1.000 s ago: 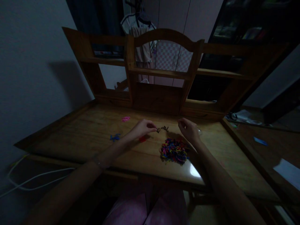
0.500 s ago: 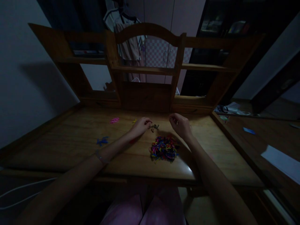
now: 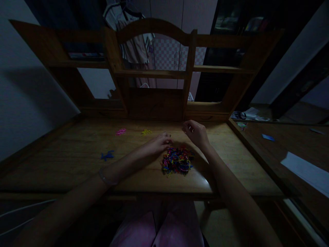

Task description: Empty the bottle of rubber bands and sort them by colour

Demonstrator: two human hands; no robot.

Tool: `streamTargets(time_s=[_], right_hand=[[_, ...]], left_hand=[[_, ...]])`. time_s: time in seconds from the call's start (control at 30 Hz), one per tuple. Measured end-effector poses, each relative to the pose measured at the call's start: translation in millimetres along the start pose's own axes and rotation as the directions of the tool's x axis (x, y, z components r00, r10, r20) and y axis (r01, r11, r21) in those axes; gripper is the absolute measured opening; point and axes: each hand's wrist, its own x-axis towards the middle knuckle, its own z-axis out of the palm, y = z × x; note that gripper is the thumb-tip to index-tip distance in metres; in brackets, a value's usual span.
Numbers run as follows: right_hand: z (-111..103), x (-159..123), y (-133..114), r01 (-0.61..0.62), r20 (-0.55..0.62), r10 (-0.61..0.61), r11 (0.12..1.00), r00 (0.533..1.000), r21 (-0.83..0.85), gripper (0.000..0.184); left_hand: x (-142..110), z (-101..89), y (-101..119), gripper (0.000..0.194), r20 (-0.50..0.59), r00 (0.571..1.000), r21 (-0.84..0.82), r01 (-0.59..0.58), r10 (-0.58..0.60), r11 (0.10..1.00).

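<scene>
A tangled pile of thin, multi-coloured elastic bands (image 3: 178,162), like small hair ties, lies on the wooden desk. Just above its upper left edge is my left hand (image 3: 160,142), palm down, fingers reaching forward and slightly apart. A bit of black band (image 3: 170,136) shows at its fingertips; the rest there is hidden. My right hand (image 3: 196,133) is raised beyond the pile's upper right, fingers curled to the thumb; whatever they pinch is too small to make out. Separate little groups lie to the left: pink bands (image 3: 120,131), yellow bands (image 3: 146,132) and blue bands (image 3: 107,155).
A wooden shelf unit (image 3: 154,73) rises along the desk's back edge. On the right, a lower brown surface (image 3: 290,137) carries white paper (image 3: 305,171) and a small blue card (image 3: 268,137). Clothes (image 3: 135,48) hang behind the shelves.
My left hand has moved right and a little toward the pile, now covering most of the black bands. My right hand stays raised, its fingers turned slightly. The camera view has shifted a little.
</scene>
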Motion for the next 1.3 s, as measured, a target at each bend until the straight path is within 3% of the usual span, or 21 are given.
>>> streamTargets(time_s=[0.07,0.37,0.47,0.57,0.67,0.83,0.93,1.07,1.17,1.3], right_hand=[[0,0,1,0.004,0.000,-0.004,1.000,1.000,0.002,0.017],[0,-1,-1,-0.001,0.013,0.001,1.000,1.000,-0.005,0.018],[1,-1,-2,-0.003,0.018,0.003,1.000,1.000,0.003,0.018],[3,-2,-2,0.001,0.020,-0.001,1.000,1.000,0.014,0.018],[5,-2,0,0.007,0.025,-0.008,1.000,1.000,0.022,0.017],[4,-1,2,-0.007,0.046,0.005,0.999,0.999,0.043,0.017],[5,-1,-1,-0.034,0.171,0.011,0.990,0.985,0.134,0.018],[11,-5,-12,-0.092,0.456,-0.027,0.968,0.889,0.235,0.023],[19,-10,-22,-0.072,0.534,-0.082,0.963,0.841,0.261,0.027],[26,-14,-25,-0.047,0.583,-0.119,0.964,0.804,0.262,0.027]], left_hand=[[-5,1.6,2,0.018,0.033,0.999,0.046,-0.030,0.028,0.998],[-11,-8.4,16,0.006,-0.026,1.000,0.121,0.016,-0.012,0.992],[-13,-17.7,9,0.009,-0.055,0.995,0.051,0.080,-0.077,0.995],[-14,-22.4,1,0.009,-0.013,0.989,-0.105,0.147,-0.149,0.984],[-16,-22.8,-5,0.013,-0.008,0.990,-0.211,0.136,-0.140,0.968],[-18,-36.2,-21,0.018,-0.107,0.978,-0.088,0.172,-0.181,0.981],[-19,-55.6,-38,0.014,-0.227,0.941,0.097,0.278,-0.251,0.956],[-24,-68.8,-55,0.016,-0.309,0.921,0.247,0.320,-0.239,0.915],[-30,-60.2,-51,0.018,-0.305,0.937,0.294,0.262,-0.169,0.919],[-38,-42.0,-25,0.021,-0.242,0.964,0.295,0.185,-0.114,0.937]])
